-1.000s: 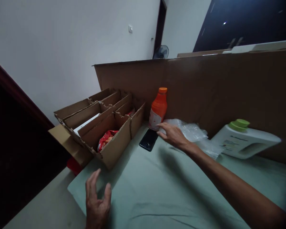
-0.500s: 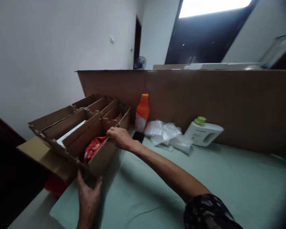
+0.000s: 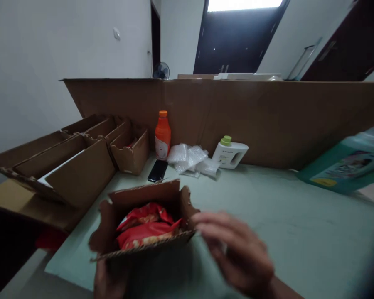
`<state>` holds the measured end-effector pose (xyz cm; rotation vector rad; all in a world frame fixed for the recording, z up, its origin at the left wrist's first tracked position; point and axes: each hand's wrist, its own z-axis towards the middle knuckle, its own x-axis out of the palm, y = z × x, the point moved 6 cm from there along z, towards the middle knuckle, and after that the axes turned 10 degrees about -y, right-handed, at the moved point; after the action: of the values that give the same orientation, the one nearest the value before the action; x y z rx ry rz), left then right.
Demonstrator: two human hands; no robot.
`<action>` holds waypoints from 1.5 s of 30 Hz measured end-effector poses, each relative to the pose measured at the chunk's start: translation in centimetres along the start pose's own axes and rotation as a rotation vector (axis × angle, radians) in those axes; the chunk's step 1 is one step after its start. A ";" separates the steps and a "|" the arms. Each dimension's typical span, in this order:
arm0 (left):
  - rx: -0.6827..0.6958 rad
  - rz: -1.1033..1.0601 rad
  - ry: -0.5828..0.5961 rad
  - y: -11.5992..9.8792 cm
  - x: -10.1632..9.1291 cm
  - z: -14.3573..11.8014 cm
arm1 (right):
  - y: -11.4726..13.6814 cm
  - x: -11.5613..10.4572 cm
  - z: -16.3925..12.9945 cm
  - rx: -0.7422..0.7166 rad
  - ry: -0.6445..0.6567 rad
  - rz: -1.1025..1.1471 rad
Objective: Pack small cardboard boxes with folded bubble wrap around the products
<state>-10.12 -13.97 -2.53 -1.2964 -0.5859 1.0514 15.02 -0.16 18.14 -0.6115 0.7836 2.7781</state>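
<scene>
Cardboard box [image 3: 143,216], small and open-topped, sits at the near edge of the green table [image 3: 268,199] directly in front of me, with red snack packets [image 3: 146,228] inside. My left hand [image 3: 107,278] is under its near left corner; whether it grips I cannot tell, as the box hides the fingers. My right hand [image 3: 237,253] is blurred, fingers spread and loose, just beside the box's right wall, holding nothing. Half a second ago this box was seated in the row of cardboard compartments [image 3: 65,162] at left, my right hand on its far rim; it now stands apart from them, nearer me. Orange bottle [image 3: 162,135], phone [image 3: 157,170] and white jug [image 3: 230,152] remain by the cardboard wall [image 3: 268,112].
</scene>
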 end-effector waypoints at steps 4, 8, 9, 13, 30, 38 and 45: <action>-0.103 -0.035 0.076 0.9 4.7 -0.5 | -9.8 -3.9 -4.8 0.619 -0.094 -0.066; -0.095 -0.084 0.236 -1.4 8.9 -0.6 | -13.8 -1.7 -8.9 0.758 0.205 0.050; -0.075 -0.106 0.272 -2.3 9.9 -0.5 | -14.2 -1.3 -9.6 0.764 0.242 0.057; -0.029 -0.187 0.356 -5.1 14.1 0.7 | -14.8 -1.2 -10.5 0.776 0.230 0.044; -0.010 -0.155 0.362 -1.2 20.0 1.3 | -31.1 -0.7 6.4 0.652 0.014 0.121; -0.060 -0.160 0.343 -0.2 20.2 1.5 | -34.5 -2.1 9.4 0.708 -0.412 0.128; -0.125 -0.175 0.451 -2.8 19.8 1.4 | -25.5 -14.8 -9.6 0.985 -0.711 0.033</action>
<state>-1.64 4.19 -3.49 -1.5038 -0.4145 0.5586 38.90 15.21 5.56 0.5229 1.6960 1.9561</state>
